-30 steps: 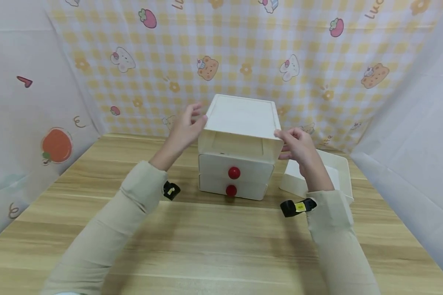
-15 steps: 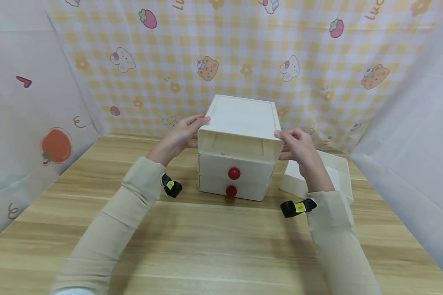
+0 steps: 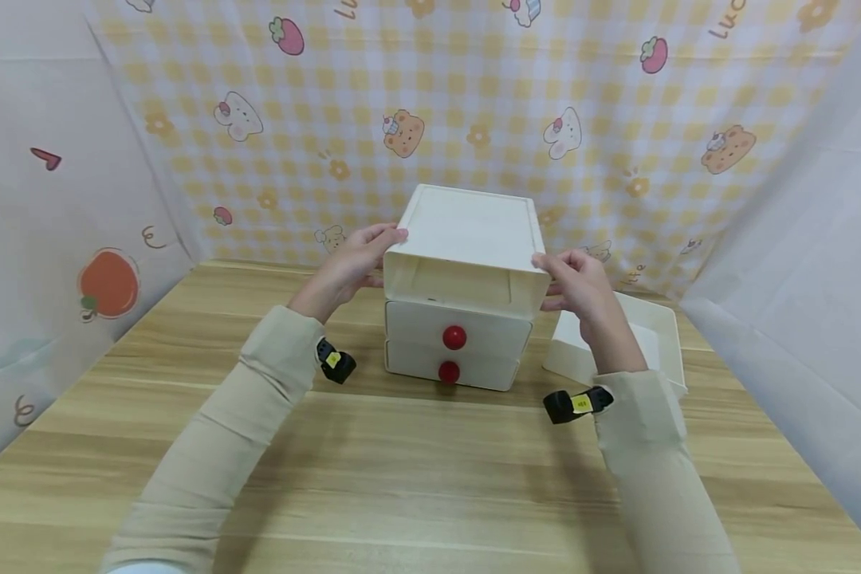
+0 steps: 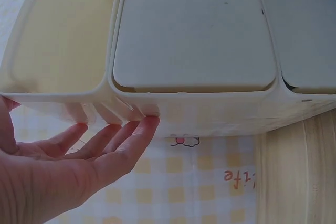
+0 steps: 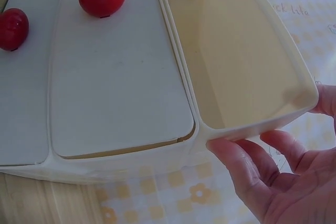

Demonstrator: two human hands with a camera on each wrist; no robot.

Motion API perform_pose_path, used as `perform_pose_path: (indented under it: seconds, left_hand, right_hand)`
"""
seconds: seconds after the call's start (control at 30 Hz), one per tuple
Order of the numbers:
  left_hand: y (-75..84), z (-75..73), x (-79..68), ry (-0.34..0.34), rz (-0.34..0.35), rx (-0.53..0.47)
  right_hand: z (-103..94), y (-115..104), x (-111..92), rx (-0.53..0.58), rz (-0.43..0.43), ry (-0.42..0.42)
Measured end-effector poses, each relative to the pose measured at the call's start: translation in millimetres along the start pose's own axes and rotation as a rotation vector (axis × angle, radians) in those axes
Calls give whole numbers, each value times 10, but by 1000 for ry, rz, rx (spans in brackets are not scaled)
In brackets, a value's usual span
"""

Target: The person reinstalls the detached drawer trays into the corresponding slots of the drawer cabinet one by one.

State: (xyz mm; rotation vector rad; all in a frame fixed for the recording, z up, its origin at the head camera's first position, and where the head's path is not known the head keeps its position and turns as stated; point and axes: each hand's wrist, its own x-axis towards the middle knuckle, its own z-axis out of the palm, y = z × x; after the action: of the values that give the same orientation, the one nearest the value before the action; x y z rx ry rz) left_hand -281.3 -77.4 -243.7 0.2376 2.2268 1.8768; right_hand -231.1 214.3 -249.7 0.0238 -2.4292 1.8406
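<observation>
In the head view a white plastic drawer cabinet (image 3: 471, 226) stands on the table. Its top compartment (image 3: 459, 283) is open at the front and has no drawer in it. Below are two shut drawers, the middle one (image 3: 416, 320) and the bottom one (image 3: 482, 368), with red round knobs. My left hand (image 3: 347, 267) holds the upper left side, thumb on the top edge; its fingertips rest on the side wall in the left wrist view. My right hand (image 3: 583, 287) holds the opposite upper corner, thumb on top, fingers against the side.
A loose white drawer (image 3: 658, 323) lies on the wooden table (image 3: 416, 470) to the cabinet's right, partly behind my right wrist. A checked cloth (image 3: 473, 88) hangs close behind the cabinet, with pale cloth walls on both sides.
My left hand has come down from beside the top edge and taken hold of the cabinet's left side. My right hand and the cabinet have stayed in place.
</observation>
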Motion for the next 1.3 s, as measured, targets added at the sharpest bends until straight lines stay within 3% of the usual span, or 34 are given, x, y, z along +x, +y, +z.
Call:
perform_pose_path:
  seconds: [0.23, 0.43, 0.73, 1.3]
  left_hand:
    - [13, -17, -16, 6, 5, 3]
    - [24, -1, -44, 19, 7, 10]
    - [16, 47, -109, 65, 16, 38]
    - [17, 122, -184, 84, 43, 72]
  right_hand:
    - [94, -150, -76, -66, 46, 35]
    - [93, -172, -11, -69, 78, 27]
    - [113, -186, 44, -60, 60, 41]
    - [122, -168, 145, -33, 73, 76]
